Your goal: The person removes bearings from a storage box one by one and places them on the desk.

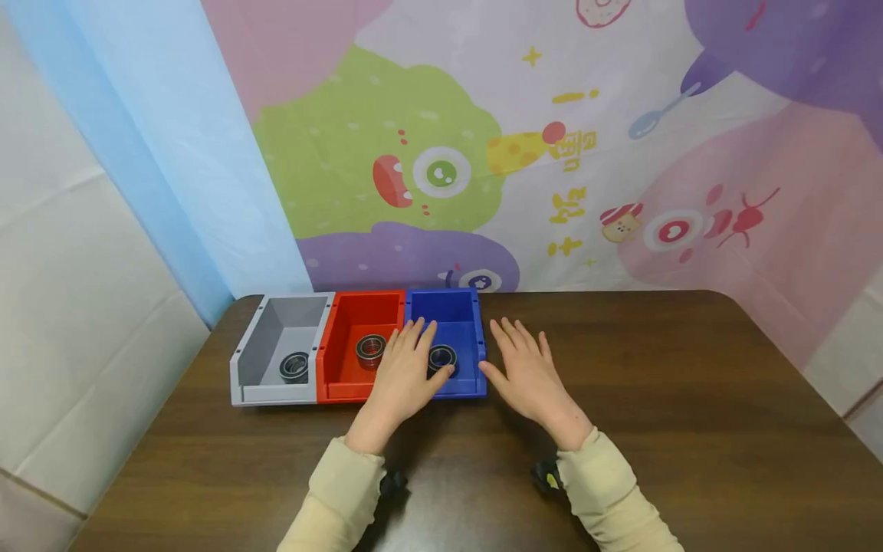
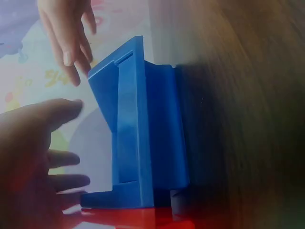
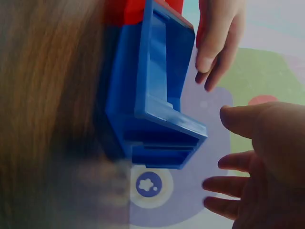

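Three bins stand side by side at the table's back left: grey point(image 1: 265, 353), red point(image 1: 345, 368), blue point(image 1: 458, 314). Each holds one black metal ring: grey bin's ring point(image 1: 294, 366), red bin's ring point(image 1: 370, 349), blue bin's ring point(image 1: 442, 358). My left hand point(image 1: 419, 354) hovers flat over the wall between the red and blue bins, fingers straight, thumb beside the blue bin's ring. My right hand point(image 1: 505, 349) lies flat just right of the blue bin, thumb near its front corner. In the wrist views the blue bin point(image 2: 143, 129) point(image 3: 152, 95) stands between both empty hands.
The dark wooden table point(image 1: 690, 399) stretches bare to the right and in front of the bins. A colourful cartoon backdrop point(image 1: 552, 153) hangs behind the table. The table's rounded far corners lie close to the bins on the left.
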`<state>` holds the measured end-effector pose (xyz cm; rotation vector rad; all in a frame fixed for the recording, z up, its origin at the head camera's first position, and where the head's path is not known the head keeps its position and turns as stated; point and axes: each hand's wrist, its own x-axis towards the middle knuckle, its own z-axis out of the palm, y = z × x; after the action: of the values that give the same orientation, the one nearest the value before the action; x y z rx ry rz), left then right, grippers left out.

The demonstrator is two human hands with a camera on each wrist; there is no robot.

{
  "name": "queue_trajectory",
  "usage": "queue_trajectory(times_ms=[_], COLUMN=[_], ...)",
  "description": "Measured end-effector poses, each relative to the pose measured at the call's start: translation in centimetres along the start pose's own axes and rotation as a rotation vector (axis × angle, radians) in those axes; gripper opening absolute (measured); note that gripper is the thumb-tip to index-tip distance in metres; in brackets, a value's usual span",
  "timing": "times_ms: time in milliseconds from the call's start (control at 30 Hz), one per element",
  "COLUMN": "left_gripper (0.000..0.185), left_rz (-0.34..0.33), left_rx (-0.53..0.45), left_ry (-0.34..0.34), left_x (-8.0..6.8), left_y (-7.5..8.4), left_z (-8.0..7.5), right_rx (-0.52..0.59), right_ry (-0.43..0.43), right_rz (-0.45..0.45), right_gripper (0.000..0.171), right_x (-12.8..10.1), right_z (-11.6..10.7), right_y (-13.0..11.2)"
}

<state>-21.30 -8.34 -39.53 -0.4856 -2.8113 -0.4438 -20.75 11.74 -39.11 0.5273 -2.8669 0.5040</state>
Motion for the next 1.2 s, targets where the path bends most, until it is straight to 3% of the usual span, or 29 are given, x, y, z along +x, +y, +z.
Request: queue_trajectory(times_ms=[100,267,433,667,933,1033,1200], left_gripper=[0.061,0.051,0.048,0.04,0.037,0.038,0.04], left_rz=[0.042,0.057,0.076,0.172,0.052,0.008,-0.009], left_rx=[-0.003,0.045,0.099,0.135,0.175,0.167,0.196], left_ry=[-0.014,-0.031,-0.054,-0.106,-0.203,-0.212,-0.216], left_x=[0.5,1.3,1.9,2.4,3.2,3.3,3.4], left_y=[0.1,0.2,0.3,1.1,1.9,1.9,2.1], left_z=[0.2,0.4,0.6,1.2,1.2,1.2,1.3], right_rx=[0.097,0.242,0.324,0.407,0.487,0.505,0.506], right_ry=[0.005,-0.026,-0.033,-0.017,0.001,-0.024,-0.049], right_rz=[0.003,0.053,0.073,0.064,0.066,0.062,0.08], right_gripper=[0.063,0.062,0.057,0.051,0.047,0.048,0.047], right_x=[0.2,0.6,0.8,0.9,0.9,1.0,0.8], right_z=[0.1,0.5,1.1,1.8,2.2,2.4,2.5], right_y=[0.0,0.0,0.1,0.3,0.5,0.4,0.6])
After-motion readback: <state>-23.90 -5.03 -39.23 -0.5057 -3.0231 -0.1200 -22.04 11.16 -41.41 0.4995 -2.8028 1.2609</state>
